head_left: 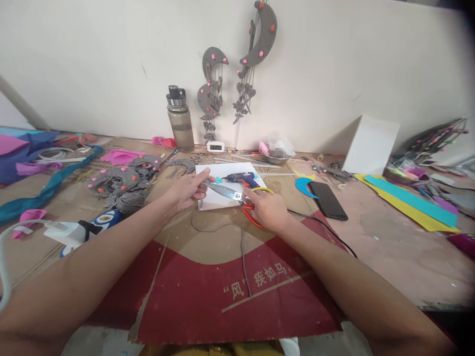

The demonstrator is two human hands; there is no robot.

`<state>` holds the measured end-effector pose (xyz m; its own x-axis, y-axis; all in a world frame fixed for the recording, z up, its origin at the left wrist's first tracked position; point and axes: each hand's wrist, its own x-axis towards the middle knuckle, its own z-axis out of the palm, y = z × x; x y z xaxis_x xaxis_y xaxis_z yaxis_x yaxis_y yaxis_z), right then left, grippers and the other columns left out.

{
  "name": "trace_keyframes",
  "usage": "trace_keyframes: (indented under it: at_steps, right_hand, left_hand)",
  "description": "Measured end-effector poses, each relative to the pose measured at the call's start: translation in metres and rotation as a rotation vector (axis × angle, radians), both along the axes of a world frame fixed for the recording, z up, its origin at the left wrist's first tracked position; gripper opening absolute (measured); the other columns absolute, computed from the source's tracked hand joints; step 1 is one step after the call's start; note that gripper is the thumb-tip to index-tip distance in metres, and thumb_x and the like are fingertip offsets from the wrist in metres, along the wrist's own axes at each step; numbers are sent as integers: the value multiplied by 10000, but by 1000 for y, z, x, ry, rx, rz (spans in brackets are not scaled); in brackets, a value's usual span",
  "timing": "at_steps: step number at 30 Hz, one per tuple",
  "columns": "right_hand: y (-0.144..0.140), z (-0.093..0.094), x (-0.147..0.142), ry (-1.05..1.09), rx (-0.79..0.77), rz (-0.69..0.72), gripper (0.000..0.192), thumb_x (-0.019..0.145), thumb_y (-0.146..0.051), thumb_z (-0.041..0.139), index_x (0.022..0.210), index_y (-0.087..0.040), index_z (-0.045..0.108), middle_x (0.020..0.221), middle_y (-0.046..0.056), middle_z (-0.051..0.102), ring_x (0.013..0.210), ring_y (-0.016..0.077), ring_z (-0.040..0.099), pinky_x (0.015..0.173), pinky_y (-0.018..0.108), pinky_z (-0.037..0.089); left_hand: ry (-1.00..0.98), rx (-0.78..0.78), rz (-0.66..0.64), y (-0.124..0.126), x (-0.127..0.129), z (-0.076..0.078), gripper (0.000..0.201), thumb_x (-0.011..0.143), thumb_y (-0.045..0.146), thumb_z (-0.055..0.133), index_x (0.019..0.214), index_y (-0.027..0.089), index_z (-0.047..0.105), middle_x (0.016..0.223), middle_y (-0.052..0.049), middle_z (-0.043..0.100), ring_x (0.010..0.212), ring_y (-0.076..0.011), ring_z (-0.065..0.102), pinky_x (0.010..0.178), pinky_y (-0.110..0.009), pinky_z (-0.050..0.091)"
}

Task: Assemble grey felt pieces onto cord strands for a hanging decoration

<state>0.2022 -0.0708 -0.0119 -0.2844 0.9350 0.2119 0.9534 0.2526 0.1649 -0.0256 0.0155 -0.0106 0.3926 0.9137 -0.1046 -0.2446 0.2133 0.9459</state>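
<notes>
Lying across a white paper sheet [222, 200] near the middle of the table, steel-bladed scissors with red and yellow plastic loop handles [237, 197] are gripped at the handles by the right hand [267, 208], fingers closed through the loops. Blades stand slightly parted, tips toward the left hand [189, 189], which pinches something at the tips; what it pinches is too small to tell. A thin grey cord [243, 257] curves from below the sheet down over a brown and red printed cardboard sheet [208, 287]. Just behind the scissors lies a blue plastic glue gun [243, 178]. To the right: a blue foam crescent [302, 186] and a flat black phone [328, 200], touching. To the left: a heap of grey felt pieces with pink dots [122, 185]. Against the wall stand a smoky translucent bottle with a metal-ringed lid [179, 119] and grey felt crescent hangings [237, 64].
</notes>
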Motion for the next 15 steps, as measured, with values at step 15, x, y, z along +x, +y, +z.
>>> trace_keyframes:
  at_steps: [15]
  right_hand:
    - [5, -7, 3, 260, 26, 2, 362, 873, -334, 456, 1214, -242, 534, 1004, 60, 702, 868, 216, 642, 701, 271, 416]
  left_hand:
    - [-74, -15, 13, -3, 4, 3, 337, 660, 383, 776, 714, 81, 637, 552, 42, 362, 438, -20, 278, 357, -137, 209]
